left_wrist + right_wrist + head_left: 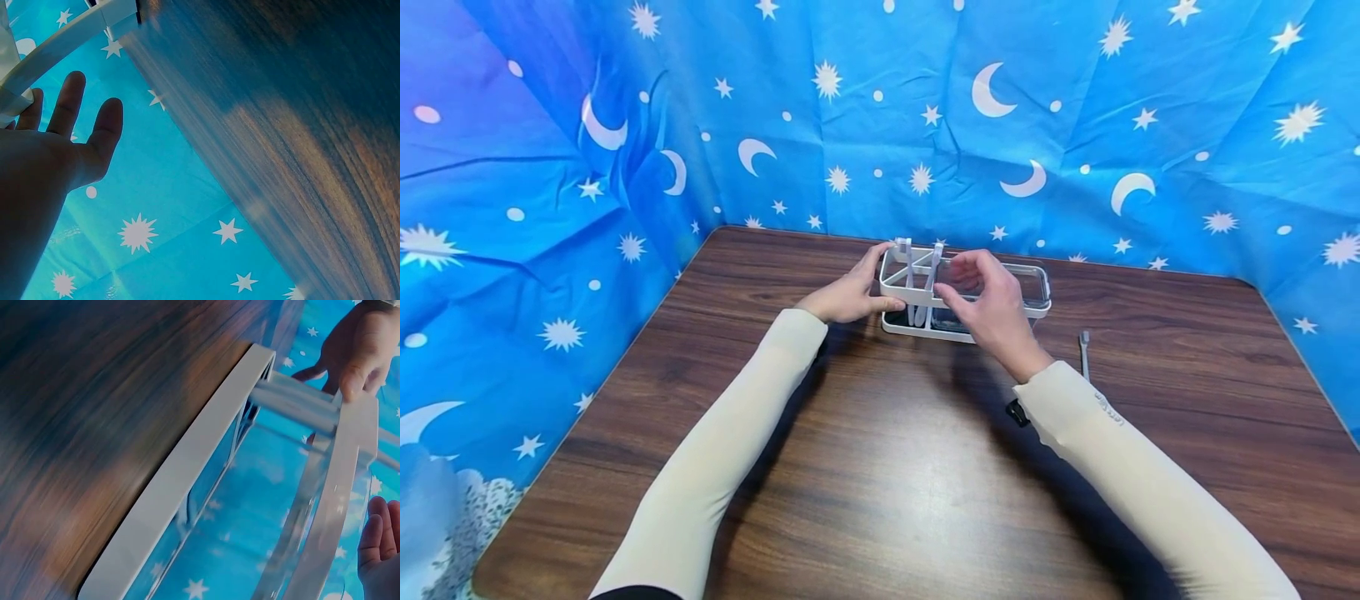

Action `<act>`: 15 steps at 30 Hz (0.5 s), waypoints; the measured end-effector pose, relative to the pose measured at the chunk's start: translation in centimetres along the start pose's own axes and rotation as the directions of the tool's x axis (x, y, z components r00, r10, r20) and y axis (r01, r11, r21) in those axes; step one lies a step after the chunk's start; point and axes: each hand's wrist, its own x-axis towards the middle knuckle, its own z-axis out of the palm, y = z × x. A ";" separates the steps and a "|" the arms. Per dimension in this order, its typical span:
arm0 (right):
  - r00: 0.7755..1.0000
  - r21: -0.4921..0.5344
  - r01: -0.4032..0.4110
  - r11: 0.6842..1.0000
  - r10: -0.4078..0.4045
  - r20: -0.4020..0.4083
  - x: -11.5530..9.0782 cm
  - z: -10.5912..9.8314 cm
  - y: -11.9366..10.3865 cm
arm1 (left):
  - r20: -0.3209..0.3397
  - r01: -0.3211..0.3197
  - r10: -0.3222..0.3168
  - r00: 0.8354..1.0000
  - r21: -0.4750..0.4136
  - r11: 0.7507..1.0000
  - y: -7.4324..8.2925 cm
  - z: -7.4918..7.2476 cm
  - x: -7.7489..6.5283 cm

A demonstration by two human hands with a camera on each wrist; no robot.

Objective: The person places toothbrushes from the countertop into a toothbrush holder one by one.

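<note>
Two toothbrushes point(909, 265) are held upright in the left half of a white two-tier toothbrush holder point(951, 337), which is set near the middle of the far edge of the bench point(880, 467). The holder's left end is gripped by the left hand point(850, 296), with the thumb laid against the upper rail and the other fingers reaching behind it. Nothing is seen to be held by the right hand point(992, 308); its fingers are loosely curved and parted from the thumb, just beside the nearer brush. A grey toothbrush point(1085, 358) is laid on the bench toward the right edge, its lower part hidden by the right sleeve point(1120, 450).

The upright brushes could be knocked askew by a sideways sweep of the right hand, as little room is left beside them. The holder could be tipped, or pushed toward the far edge, if its upper rail were pressed hard, since it is gripped high and at one end only. The grey toothbrush could be dragged by the sleeve if the right forearm were lowered.
</note>
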 end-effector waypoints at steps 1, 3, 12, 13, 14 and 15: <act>1.000 -0.009 0.005 1.000 -0.005 -0.003 -0.1 -0.3 0.2 | -0.001 0.000 0.000 1.000 0.002 1.000 0.0 0.0 0.0; 1.000 -0.026 0.011 1.000 -0.012 -0.008 -0.2 -0.9 0.6 | 0.001 0.004 -0.004 1.000 0.005 1.000 -0.1 0.0 0.0; 0.997 -0.104 -0.060 0.993 0.056 -0.044 -1.1 -4.0 2.1 | 0.015 0.032 -0.032 0.999 0.000 0.999 0.3 -0.1 -0.1; 0.997 -0.113 -0.068 0.991 0.064 -0.045 -1.2 -4.2 2.3 | 0.017 0.033 -0.033 0.999 -0.005 0.999 0.3 -0.1 -0.1; 0.996 -0.119 -0.077 0.990 0.072 -0.045 -1.3 -4.5 2.5 | 0.018 0.037 -0.037 0.999 -0.008 0.999 0.3 -0.1 -0.1; 0.996 -0.126 -0.082 0.989 0.077 -0.046 -1.5 -4.7 2.6 | 0.021 0.039 -0.039 0.999 -0.011 0.999 0.3 -0.1 -0.2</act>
